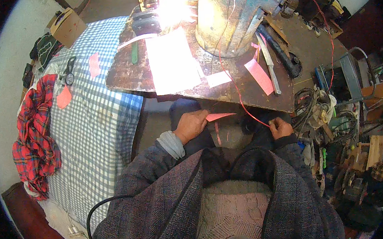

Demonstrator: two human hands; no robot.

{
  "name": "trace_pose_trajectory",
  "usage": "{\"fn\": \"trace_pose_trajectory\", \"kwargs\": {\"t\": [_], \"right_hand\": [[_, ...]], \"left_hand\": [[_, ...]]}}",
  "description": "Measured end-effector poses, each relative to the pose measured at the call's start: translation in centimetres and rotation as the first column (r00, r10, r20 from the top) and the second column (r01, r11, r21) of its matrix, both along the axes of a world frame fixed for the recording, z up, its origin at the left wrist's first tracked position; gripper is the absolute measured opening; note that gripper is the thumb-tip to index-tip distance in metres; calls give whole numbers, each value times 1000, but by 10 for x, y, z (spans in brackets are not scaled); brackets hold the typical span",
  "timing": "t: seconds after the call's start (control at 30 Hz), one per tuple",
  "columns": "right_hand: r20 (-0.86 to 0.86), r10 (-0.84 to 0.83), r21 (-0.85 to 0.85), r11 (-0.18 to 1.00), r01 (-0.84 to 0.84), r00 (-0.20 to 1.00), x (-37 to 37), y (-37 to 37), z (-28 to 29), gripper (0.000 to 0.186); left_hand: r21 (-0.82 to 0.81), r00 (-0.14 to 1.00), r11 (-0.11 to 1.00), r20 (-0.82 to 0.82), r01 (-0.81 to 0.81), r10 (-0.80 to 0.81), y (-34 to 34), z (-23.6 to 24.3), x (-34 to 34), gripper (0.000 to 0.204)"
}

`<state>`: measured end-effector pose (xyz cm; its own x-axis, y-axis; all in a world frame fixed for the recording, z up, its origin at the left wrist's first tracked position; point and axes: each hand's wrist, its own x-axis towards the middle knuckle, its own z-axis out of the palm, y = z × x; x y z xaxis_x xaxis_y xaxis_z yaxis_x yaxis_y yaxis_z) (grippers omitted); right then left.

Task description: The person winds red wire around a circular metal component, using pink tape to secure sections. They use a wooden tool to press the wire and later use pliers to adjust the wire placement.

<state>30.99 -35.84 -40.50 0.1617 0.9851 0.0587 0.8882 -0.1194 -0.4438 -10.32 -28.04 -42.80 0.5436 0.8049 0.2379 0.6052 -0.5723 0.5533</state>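
Note:
My left hand (191, 126) is closed, pinching a narrow pointed piece of pink paper (221, 116) just in front of the table's near edge. To the right, my right hand (280, 128) has its fingers closed on a thin red wire (240, 98), which runs up across the table top (152, 84). Near the table's right corner lies a wider pink paper strip (259, 76), with a long knife (268, 63) beside it. A bright white sheet (173, 62) and a small white slip (219, 79) rest close to the front edge.
A large worn metal drum (225, 23) stands on the table beside a glaring light. Right of the knife lies a dark tube-shaped object (282, 52). A checked cloth (95, 114) covers the surface at left, with a red plaid garment (37, 137). Coiled cables (306, 105) and clutter fill the right.

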Motion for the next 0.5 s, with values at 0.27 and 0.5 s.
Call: {"fn": "trace_pose_trajectory", "kwargs": {"t": [0.27, 0.5], "right_hand": [[-1, 20, 10, 1000, -20, 1000, 3, 0, -3, 23], [-3, 22, 3, 1000, -22, 1000, 2, 0, -1, 24]], "left_hand": [[3, 1000, 1000, 14, -8, 8, -1, 2, 0, 21], [-18, 1000, 1000, 2, 11, -11, 0, 2, -1, 23]]}}
